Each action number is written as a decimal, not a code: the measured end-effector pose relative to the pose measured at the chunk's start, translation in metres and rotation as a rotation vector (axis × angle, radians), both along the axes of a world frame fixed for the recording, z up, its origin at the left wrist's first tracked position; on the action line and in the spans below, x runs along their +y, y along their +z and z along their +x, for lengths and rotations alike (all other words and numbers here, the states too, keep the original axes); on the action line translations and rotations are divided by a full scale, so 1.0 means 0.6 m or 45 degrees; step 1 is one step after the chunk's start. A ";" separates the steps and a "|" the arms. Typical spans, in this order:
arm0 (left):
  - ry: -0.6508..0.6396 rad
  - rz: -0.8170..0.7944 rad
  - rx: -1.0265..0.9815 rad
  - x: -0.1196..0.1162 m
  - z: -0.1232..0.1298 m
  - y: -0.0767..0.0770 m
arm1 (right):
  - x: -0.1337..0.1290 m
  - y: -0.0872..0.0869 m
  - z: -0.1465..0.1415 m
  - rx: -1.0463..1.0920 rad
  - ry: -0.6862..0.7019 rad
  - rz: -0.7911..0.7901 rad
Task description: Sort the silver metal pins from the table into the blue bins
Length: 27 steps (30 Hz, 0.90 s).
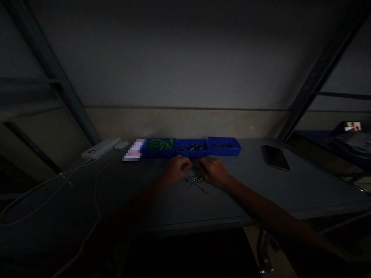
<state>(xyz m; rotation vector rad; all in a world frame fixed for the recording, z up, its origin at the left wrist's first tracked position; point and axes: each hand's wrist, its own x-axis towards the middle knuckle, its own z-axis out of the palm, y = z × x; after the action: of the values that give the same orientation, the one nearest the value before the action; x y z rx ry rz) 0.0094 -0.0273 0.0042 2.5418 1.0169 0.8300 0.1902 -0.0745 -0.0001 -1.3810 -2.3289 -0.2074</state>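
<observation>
My left hand (179, 167) and my right hand (212, 170) are close together over the table, just in front of the blue bins. Both have their fingers closed in a pinch; whatever they hold is too small and dark to make out. Below and between them lies a pile of several thin metal parts (195, 180), with one more part (203, 189) slightly nearer me. Behind my hands, the middle blue bin (193, 153) holds dark metallic pieces. Green pieces (160, 144) fill the left blue bin (159, 154), and the right blue bin (224, 150) contains thin metal parts.
A dark phone (276, 157) lies on the grey table (232, 204) at the right. At the left are a white device (101, 148) with cables and a blurred-out pinkish item (134, 151). Metal frame posts rise on both sides, with a wall behind.
</observation>
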 end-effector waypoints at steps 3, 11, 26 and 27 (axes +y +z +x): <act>0.013 0.015 -0.002 -0.002 0.000 0.000 | 0.001 -0.002 0.000 0.030 0.006 -0.009; 0.001 0.118 -0.052 0.001 0.000 0.002 | 0.001 0.001 0.000 0.133 -0.062 -0.006; 0.065 0.168 -0.155 -0.005 0.006 -0.001 | 0.005 0.003 0.001 0.278 -0.061 -0.072; 0.061 0.168 -0.151 -0.005 0.006 -0.001 | 0.004 0.003 0.000 0.261 -0.066 -0.091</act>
<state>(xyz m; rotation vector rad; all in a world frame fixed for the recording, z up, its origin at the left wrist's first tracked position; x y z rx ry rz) 0.0131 -0.0305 0.0037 2.5485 1.0204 1.0815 0.1899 -0.0719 0.0019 -1.4255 -2.1524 0.0029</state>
